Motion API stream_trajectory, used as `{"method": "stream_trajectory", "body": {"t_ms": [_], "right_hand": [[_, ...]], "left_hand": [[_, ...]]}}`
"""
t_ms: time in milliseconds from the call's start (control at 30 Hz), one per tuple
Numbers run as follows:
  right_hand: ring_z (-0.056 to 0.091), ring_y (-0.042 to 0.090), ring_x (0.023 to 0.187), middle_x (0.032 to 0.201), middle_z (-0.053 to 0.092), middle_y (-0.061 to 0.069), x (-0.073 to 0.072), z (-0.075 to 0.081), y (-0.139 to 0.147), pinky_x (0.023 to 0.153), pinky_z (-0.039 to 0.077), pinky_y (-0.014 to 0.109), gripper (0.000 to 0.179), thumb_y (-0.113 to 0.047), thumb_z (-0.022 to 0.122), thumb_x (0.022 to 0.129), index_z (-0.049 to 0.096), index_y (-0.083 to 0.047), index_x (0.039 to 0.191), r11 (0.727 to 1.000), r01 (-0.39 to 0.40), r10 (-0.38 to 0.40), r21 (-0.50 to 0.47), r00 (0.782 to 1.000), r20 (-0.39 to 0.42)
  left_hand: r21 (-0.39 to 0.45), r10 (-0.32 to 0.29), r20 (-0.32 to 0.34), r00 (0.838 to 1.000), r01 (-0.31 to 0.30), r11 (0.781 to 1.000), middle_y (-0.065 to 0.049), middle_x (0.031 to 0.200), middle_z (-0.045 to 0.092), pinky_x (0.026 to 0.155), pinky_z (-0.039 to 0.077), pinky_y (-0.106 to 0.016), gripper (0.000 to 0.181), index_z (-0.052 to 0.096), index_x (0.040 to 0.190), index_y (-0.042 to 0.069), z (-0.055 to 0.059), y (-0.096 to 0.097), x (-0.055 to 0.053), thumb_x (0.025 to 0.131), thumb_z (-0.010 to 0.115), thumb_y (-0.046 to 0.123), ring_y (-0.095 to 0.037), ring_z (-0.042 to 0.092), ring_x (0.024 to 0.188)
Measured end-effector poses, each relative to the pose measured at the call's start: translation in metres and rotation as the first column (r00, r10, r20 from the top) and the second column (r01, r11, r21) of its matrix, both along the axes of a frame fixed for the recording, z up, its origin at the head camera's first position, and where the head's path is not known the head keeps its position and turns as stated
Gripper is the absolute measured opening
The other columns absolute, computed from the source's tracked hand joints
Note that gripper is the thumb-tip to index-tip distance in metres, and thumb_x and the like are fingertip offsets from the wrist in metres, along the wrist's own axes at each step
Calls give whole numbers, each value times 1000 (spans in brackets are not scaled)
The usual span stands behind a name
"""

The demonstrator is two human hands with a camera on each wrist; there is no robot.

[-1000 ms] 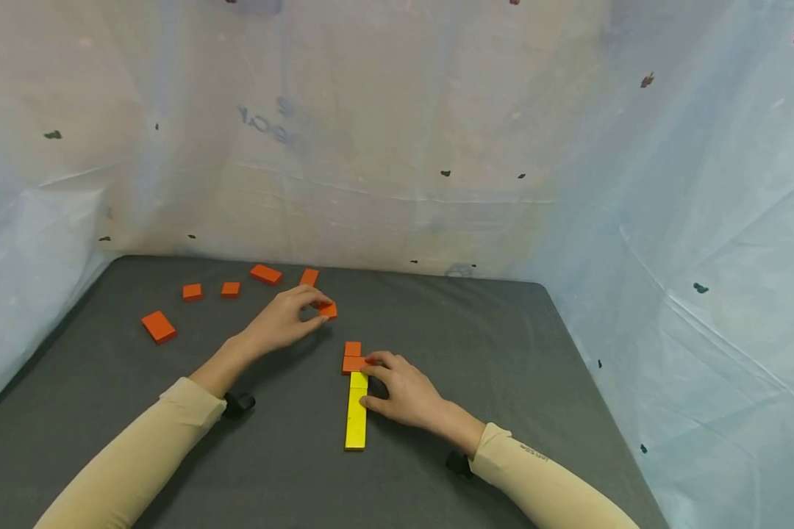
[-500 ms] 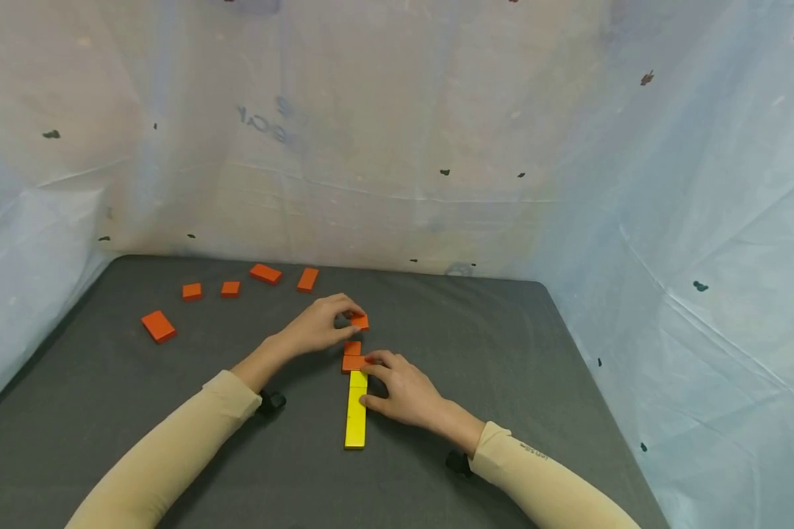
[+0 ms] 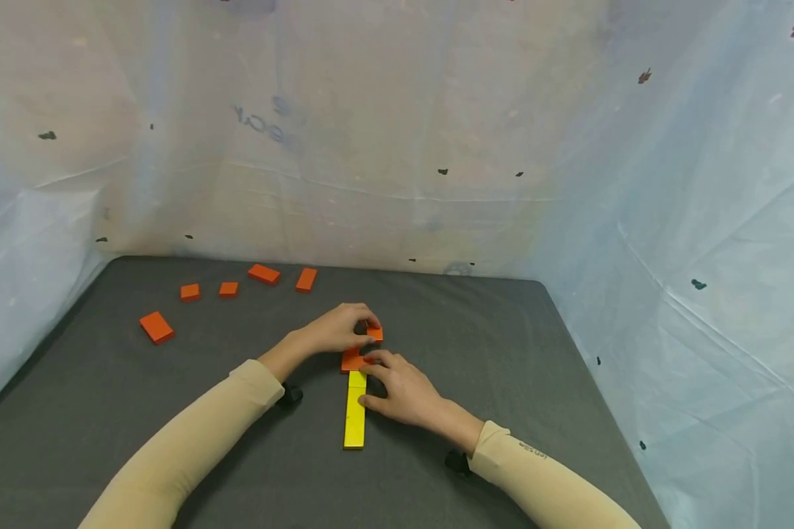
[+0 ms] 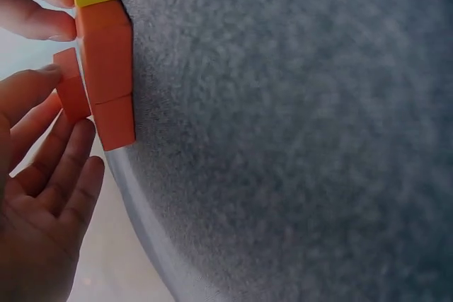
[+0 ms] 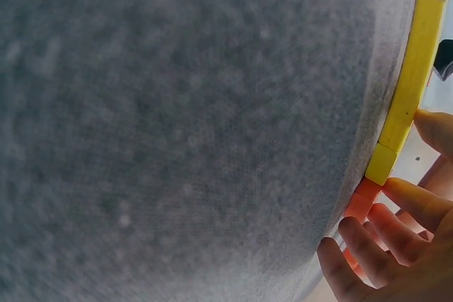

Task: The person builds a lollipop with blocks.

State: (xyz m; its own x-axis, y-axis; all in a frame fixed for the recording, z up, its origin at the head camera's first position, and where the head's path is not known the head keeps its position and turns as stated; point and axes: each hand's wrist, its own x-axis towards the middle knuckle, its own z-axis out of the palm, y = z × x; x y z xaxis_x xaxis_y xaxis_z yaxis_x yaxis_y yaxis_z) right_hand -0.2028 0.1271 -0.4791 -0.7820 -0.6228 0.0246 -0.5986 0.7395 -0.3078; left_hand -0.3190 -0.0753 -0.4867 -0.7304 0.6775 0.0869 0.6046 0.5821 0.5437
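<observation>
My left hand (image 3: 339, 328) pinches a small orange block (image 3: 376, 334) between thumb and fingertips. In the left wrist view this held block (image 4: 72, 91) is right beside two orange blocks (image 4: 107, 54) that stand end to end. Below them in the head view, a short yellow block (image 3: 357, 379) and a long yellow block (image 3: 354, 422) continue the line toward me. My right hand (image 3: 406, 389) rests along the right side of this line. Its fingertips touch an orange block (image 5: 364, 199), and its thumb is at the long yellow block (image 5: 416, 68).
Several loose orange blocks lie toward the back left of the dark table (image 3: 503, 353), among them a larger one (image 3: 156, 328) and one near the back edge (image 3: 306, 279). Pale plastic sheeting (image 3: 384, 132) hangs behind the table and at both sides.
The left hand has carried its orange block rightward and toward me, to the far end of the line of blocks. The right hand has stayed in place.
</observation>
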Motion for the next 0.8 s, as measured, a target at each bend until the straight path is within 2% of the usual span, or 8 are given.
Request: {"method": "stream_trajectory", "body": {"t_ms": [200,333,500,800], "right_hand": [[55,25,132,152,51,5,0,1,-1,104,52,42,52,-41,73,98,65,-14,142,1000,0,0,4,1000,1],[55,25,132,152,51,5,0,1,-1,104,52,42,51,-40,73,98,65,-14,141,1000,5,-5,3,1000,9],[56,25,131,151,52,4,-1,0,-1,103,53,42,51,-41,74,97,66,-14,141,1000,11,-11,4,1000,6],[55,25,132,150,54,4,-2,-1,-2,105,52,42,52,-41,75,96,66,-16,140,1000,12,-12,1,1000,-20]], "left_hand": [[-33,-4,52,999,6,999,-4,114,67,86,56,-35,25,74,122,10,-4,1,-2,98,75,18,-17,61,96],[-19,-2,78,997,3,1000,-4,113,67,85,56,-35,23,74,121,10,-5,0,-2,100,72,19,-16,61,94],[-7,17,77,997,-17,1000,-3,115,69,90,57,-38,19,74,119,12,-8,-1,-4,104,67,21,-19,64,101],[-21,6,63,998,-5,1000,-3,115,70,93,57,-39,22,75,123,12,-9,0,-6,103,68,18,-20,65,104]]}}
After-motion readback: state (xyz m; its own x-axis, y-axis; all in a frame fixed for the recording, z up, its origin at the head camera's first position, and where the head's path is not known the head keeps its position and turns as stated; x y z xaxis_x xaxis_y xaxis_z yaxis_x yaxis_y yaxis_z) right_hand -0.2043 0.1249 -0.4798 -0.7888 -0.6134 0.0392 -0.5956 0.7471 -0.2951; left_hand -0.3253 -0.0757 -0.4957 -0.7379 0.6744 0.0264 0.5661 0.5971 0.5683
